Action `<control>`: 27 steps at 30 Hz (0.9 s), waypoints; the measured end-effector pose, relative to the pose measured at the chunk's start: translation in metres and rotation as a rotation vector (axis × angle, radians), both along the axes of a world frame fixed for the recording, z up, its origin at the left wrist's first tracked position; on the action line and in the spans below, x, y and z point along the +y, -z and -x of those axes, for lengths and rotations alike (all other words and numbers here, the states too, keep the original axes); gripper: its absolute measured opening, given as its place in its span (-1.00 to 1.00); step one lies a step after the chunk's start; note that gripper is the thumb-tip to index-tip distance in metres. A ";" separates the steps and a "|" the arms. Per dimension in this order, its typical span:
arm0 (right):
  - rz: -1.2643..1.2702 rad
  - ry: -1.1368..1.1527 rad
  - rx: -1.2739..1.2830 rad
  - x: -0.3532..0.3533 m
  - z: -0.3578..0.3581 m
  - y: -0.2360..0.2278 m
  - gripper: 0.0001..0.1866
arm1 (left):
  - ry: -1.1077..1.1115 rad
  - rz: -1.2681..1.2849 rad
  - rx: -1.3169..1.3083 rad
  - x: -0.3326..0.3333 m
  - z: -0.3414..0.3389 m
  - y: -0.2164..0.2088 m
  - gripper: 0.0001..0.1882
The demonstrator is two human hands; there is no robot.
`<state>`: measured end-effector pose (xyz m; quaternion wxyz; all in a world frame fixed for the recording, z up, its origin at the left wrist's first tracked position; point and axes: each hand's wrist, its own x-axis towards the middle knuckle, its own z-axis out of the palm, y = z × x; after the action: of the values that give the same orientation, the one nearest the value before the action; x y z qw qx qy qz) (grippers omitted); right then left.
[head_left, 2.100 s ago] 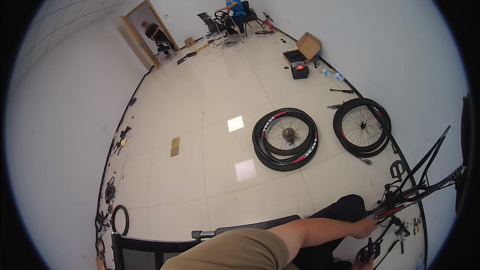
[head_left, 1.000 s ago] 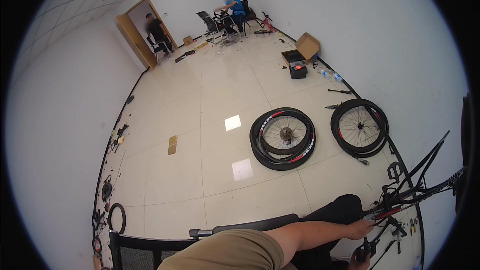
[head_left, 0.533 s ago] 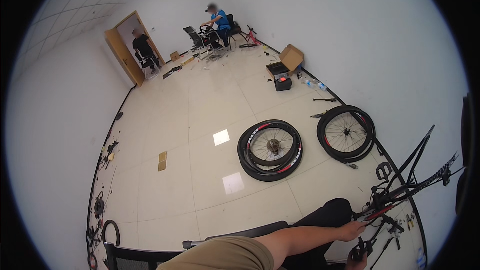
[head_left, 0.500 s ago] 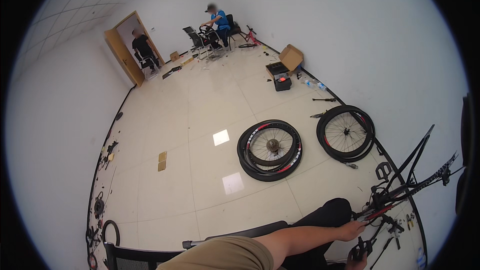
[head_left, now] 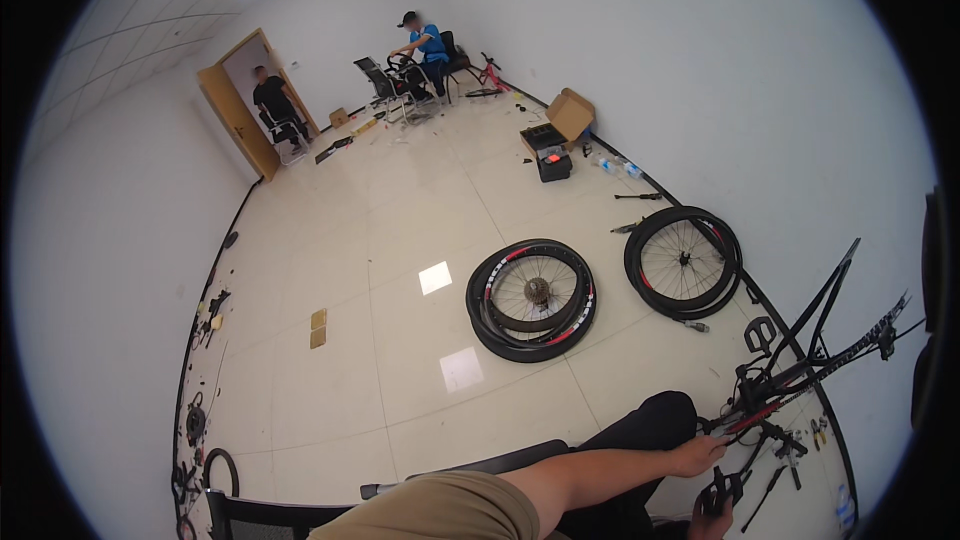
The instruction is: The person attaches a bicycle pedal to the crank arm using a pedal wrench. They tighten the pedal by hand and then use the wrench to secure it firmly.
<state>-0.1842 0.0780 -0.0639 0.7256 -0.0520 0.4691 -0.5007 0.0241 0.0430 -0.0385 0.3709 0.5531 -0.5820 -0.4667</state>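
Observation:
My left hand (head_left: 697,455) reaches across to the right. Its fingers are pinched together beside the black and red bicycle frame (head_left: 800,385); whatever lies between them is too small to tell. Below it, my right hand (head_left: 712,523) shows at the lower edge, its fingers closed around a black bicycle pedal (head_left: 718,493). A second pedal (head_left: 760,336) sits by the frame. Part of the right hand is cut off by the picture's edge.
Two wheels with tyres, one with a sprocket cluster (head_left: 537,291) and one by the wall (head_left: 684,259), lie ahead. Beyond are an open cardboard box (head_left: 570,117) and a black case (head_left: 554,166). Small tools (head_left: 820,432) lie right. Two people (head_left: 428,44) are far off.
The view has shifted slightly, so the room moves a little left in the picture. Both hands keep nearly the same place and hold.

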 end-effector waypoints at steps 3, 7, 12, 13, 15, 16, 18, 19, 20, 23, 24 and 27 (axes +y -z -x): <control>0.002 0.009 -0.011 0.000 0.001 0.000 -0.62 | -0.056 0.042 0.084 0.000 0.004 0.006 -0.56; -0.015 0.012 0.003 -0.002 0.000 0.005 -0.62 | -0.128 0.107 0.179 -0.001 0.007 0.016 -0.66; -0.018 0.037 -0.018 -0.004 0.006 0.017 -0.62 | -0.047 -0.029 0.171 -0.008 0.001 0.008 -0.62; -0.013 0.036 -0.022 -0.004 0.006 0.022 -0.62 | -0.020 -0.070 0.145 -0.009 -0.001 0.010 -0.56; -0.011 0.035 -0.015 -0.006 0.009 0.030 -0.62 | -0.035 -0.125 0.239 -0.009 -0.001 0.010 -0.56; -0.015 0.033 -0.008 -0.008 0.011 0.034 -0.62 | -0.043 -0.153 0.286 -0.009 -0.001 0.010 -0.56; -0.022 0.052 -0.010 -0.008 0.013 0.033 -0.62 | -0.032 -0.252 0.373 -0.009 -0.001 -0.001 -0.55; -0.027 0.064 -0.020 -0.007 0.014 0.032 -0.63 | -0.027 -0.302 0.416 -0.009 0.000 -0.006 -0.54; -0.032 0.065 -0.033 -0.007 0.012 0.031 -0.63 | -0.022 -0.331 0.452 -0.009 -0.003 -0.004 -0.53; -0.041 0.045 0.001 -0.008 0.009 0.030 -0.63 | -0.010 -0.413 0.542 -0.010 -0.008 -0.003 -0.49; -0.044 0.046 0.001 -0.009 0.009 0.029 -0.63 | -0.008 -0.437 0.560 -0.011 -0.008 -0.007 -0.47; -0.042 0.041 0.013 -0.007 0.008 0.024 -0.63 | -0.006 -0.490 0.589 -0.012 -0.009 -0.012 -0.44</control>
<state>-0.1926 0.0705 -0.0879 0.7131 -0.0301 0.4850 -0.5053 0.0328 0.0307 -0.0268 0.3805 0.4692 -0.3201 -0.7297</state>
